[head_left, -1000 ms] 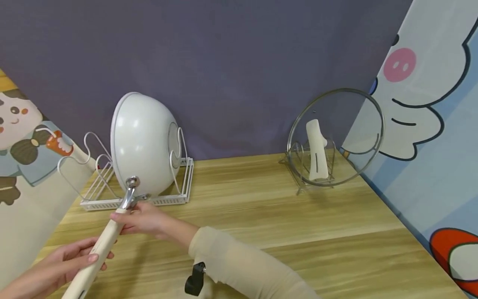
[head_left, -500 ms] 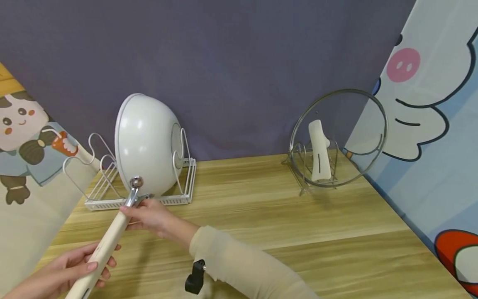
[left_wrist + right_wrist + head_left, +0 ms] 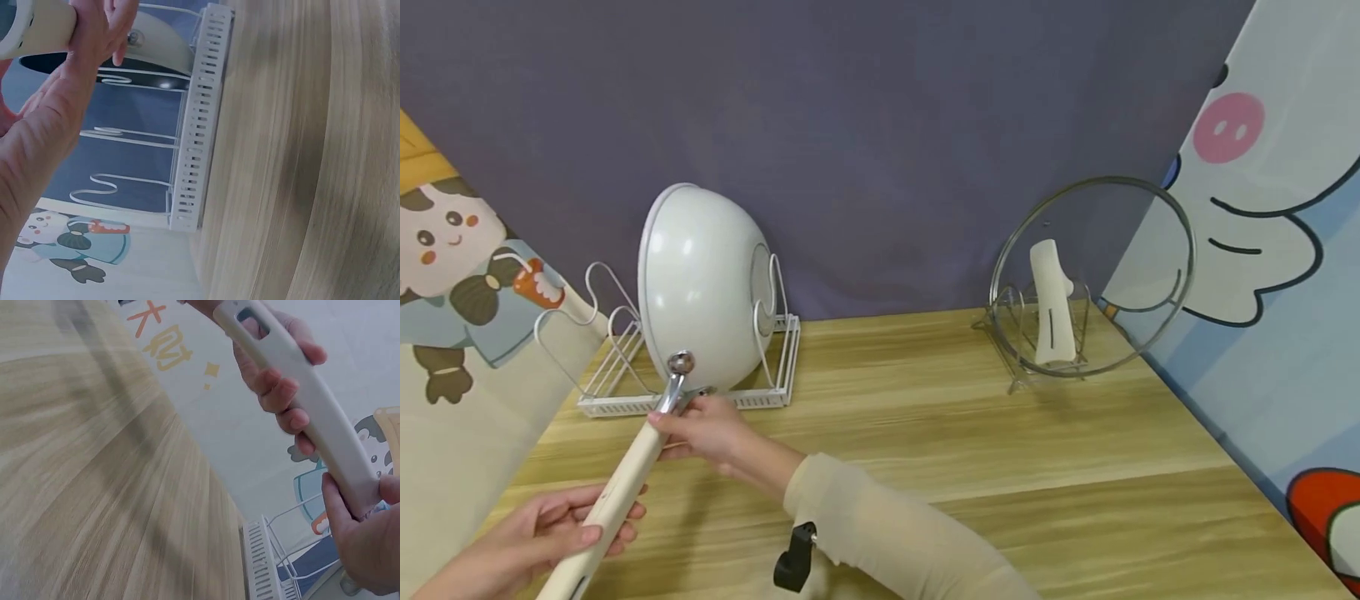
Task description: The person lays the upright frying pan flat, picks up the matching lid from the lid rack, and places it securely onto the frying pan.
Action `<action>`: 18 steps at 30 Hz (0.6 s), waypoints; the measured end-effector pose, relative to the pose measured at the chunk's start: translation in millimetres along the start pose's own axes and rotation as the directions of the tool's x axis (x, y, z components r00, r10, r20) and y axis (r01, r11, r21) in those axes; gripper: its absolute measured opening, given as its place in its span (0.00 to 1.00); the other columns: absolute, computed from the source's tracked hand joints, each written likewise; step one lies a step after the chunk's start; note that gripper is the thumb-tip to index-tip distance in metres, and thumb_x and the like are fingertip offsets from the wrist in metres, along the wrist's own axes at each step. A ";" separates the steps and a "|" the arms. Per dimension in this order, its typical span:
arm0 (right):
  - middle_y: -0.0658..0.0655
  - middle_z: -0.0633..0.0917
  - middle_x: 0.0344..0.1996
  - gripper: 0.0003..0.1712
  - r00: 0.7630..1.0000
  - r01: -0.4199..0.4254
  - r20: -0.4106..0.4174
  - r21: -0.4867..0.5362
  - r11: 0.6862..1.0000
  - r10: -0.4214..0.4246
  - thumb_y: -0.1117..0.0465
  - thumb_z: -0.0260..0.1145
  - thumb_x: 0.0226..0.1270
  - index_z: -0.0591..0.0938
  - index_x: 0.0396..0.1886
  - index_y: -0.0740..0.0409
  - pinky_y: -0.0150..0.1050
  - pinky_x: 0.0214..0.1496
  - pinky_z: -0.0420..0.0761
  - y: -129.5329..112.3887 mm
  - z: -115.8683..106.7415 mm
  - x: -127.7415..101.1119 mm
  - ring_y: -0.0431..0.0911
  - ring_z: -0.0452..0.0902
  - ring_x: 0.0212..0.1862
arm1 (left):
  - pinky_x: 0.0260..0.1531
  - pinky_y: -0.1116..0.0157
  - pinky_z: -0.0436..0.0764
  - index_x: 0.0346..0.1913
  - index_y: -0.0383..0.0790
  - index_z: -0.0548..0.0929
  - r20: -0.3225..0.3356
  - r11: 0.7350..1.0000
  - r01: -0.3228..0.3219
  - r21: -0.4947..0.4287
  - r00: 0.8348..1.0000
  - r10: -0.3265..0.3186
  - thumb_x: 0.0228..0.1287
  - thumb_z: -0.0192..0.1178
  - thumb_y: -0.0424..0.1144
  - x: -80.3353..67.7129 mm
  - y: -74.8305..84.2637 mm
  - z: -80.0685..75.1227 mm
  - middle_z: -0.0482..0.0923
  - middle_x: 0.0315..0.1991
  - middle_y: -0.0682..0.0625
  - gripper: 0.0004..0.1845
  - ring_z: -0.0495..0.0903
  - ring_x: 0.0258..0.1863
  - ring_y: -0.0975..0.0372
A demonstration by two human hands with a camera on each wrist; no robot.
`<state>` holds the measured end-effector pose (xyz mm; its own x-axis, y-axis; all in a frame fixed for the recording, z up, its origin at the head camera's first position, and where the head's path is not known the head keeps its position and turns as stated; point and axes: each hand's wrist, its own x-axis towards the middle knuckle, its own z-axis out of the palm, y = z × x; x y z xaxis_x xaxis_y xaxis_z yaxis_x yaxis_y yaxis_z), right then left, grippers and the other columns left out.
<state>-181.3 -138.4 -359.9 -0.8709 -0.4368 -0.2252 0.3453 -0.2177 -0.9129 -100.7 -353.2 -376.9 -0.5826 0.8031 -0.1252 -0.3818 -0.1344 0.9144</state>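
Observation:
A white wok (image 3: 707, 283) stands on its side in a white wire rack (image 3: 771, 398), its base facing right. Its cream handle (image 3: 617, 492) slants down toward me from a chrome joint (image 3: 672, 395). My left hand (image 3: 546, 529) holds the handle's lower part, thumb on top and fingers beneath. Close to the joint, my right hand (image 3: 711, 433) grips the handle's upper end. Both hands show on the handle (image 3: 322, 412) in the right wrist view. In the left wrist view, the left hand (image 3: 62, 94) partly covers the wok (image 3: 165, 47).
At the right, a glass lid with a metal rim (image 3: 1189, 250) and cream handle (image 3: 1052, 308) leans upright in a small wire rack (image 3: 1013, 385). A dark cloth (image 3: 880, 158) backs the wooden table (image 3: 925, 433). Cartoon-printed walls (image 3: 1270, 275) flank it.
The head view has turned slightly left, so the whole scene sits a little farther right. Both hands keep their hold on the wok's handle; the wok remains in the rack.

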 end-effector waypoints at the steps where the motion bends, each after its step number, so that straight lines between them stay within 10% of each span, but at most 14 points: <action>1: 0.63 0.87 0.36 0.07 1.000 0.005 -0.017 -0.002 1.000 -0.005 0.67 0.66 0.61 0.83 0.39 0.65 0.44 0.42 0.87 0.1 0.1 -0.7 0.59 0.86 0.41 | 0.59 0.65 0.78 0.69 0.52 0.68 -0.013 1.000 -0.002 0.025 1.000 0.003 0.75 0.28 0.24 0.1 0.6 1.0 0.75 0.64 0.51 0.30 0.77 0.62 0.59; 18: 0.64 0.89 0.35 0.07 0.998 -0.001 -0.064 0.001 1.000 0.001 0.71 0.70 0.55 0.85 0.35 0.66 0.41 0.35 0.88 0.4 -2.1 -14.1 0.60 0.87 0.38 | 0.54 0.68 0.80 0.70 0.42 0.66 -0.017 0.979 -0.132 0.153 0.991 0.136 0.73 0.31 0.21 -0.7 -15.3 17.6 0.77 0.63 0.47 0.29 0.79 0.58 0.61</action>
<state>-169.7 -130.5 -357.7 -0.8912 -0.3804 -0.2471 0.3463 -0.2186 -0.9123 -81.8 -341.5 -384.0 -0.6413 0.7673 -0.0065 -0.1872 -0.1482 0.9711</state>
